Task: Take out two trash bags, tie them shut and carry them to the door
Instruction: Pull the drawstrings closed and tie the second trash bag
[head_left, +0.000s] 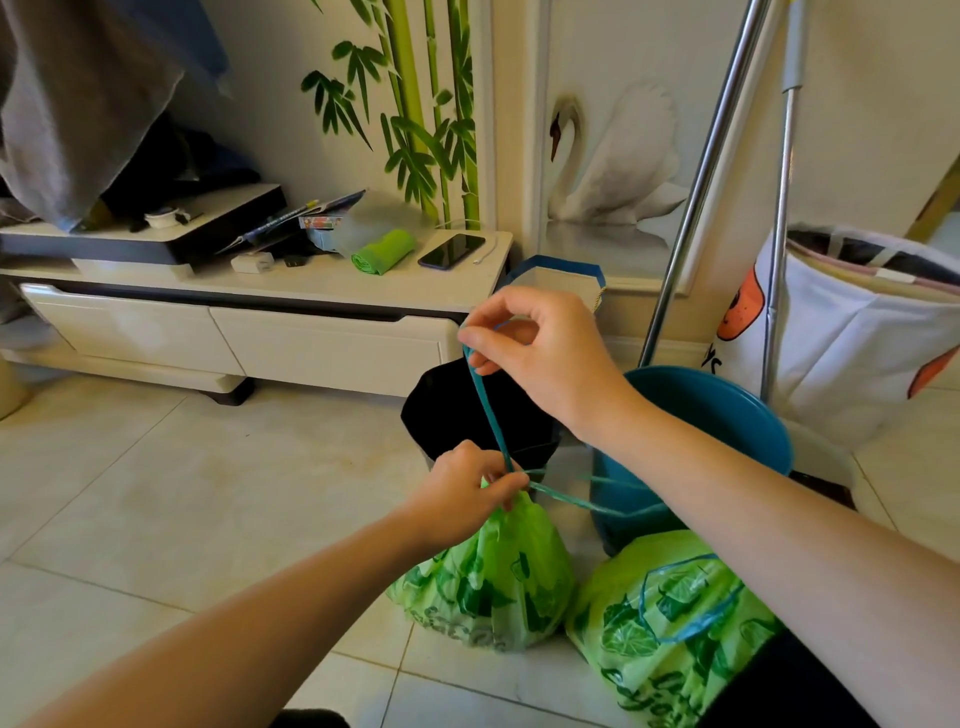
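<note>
Two green printed trash bags stand on the tiled floor. The left bag (493, 577) has its neck gathered, and my left hand (465, 488) pinches that neck together with the teal drawstring. My right hand (540, 348), higher up, pinches the drawstring (488, 410) and holds it taut above the bag. A second strand of the string runs off to the right toward the bucket. The right bag (670, 623) lies beside it with its blue drawstring loop resting loose on top; neither hand touches it.
A black bin (452, 410) and a teal bucket (711, 415) stand just behind the bags. Mop poles (696, 208) lean at the right next to a white laundry hamper (852, 353). A low white cabinet (234, 332) holds a phone, a green bag roll and clutter.
</note>
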